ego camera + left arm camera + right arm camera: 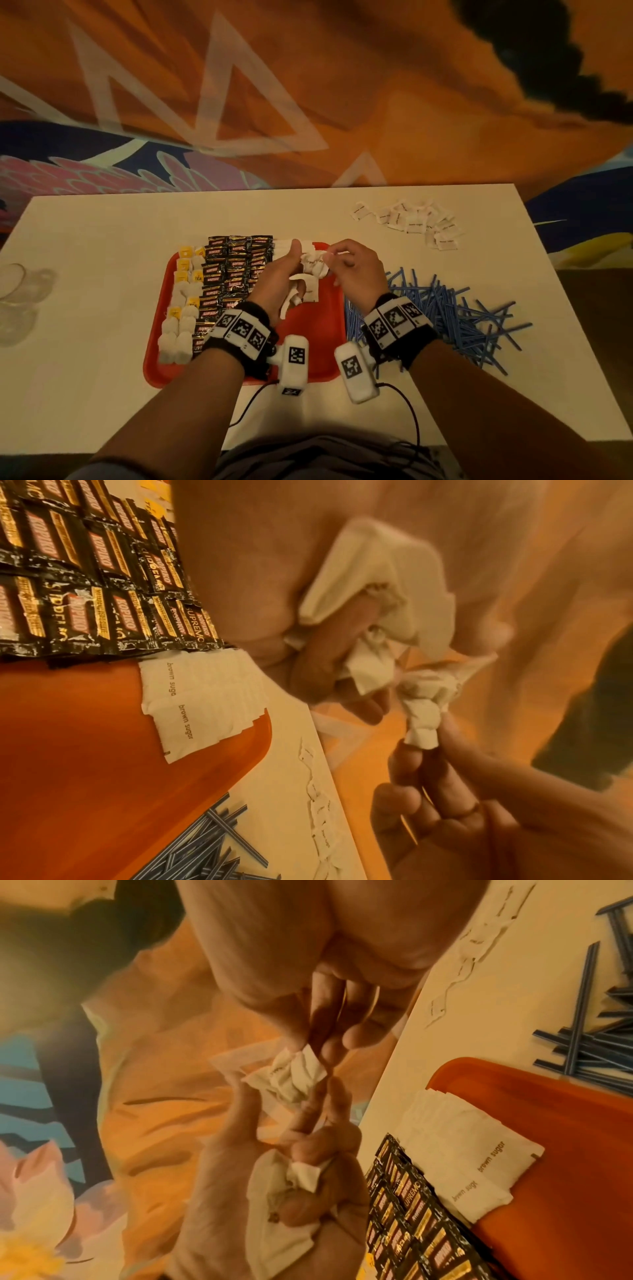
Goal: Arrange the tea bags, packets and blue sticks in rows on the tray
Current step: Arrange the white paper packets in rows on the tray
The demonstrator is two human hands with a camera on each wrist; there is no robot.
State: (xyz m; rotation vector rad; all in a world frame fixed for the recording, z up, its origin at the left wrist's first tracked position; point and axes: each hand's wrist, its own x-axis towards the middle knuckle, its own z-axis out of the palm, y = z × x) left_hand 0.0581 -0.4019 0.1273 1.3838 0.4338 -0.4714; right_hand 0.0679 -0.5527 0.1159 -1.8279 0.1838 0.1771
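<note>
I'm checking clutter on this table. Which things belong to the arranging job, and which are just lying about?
Job:
red plastic tray
tea bags
black coffee packets
white brown-sugar packets
blue sticks
left hand and right hand, both holding sugar packets

Lying about:
clear glass

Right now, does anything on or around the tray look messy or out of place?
Yes. The blue sticks lie in a crisscrossed heap on the table right of the red tray, none on it. The white packet pinched between both hands looks crumpled.
</note>
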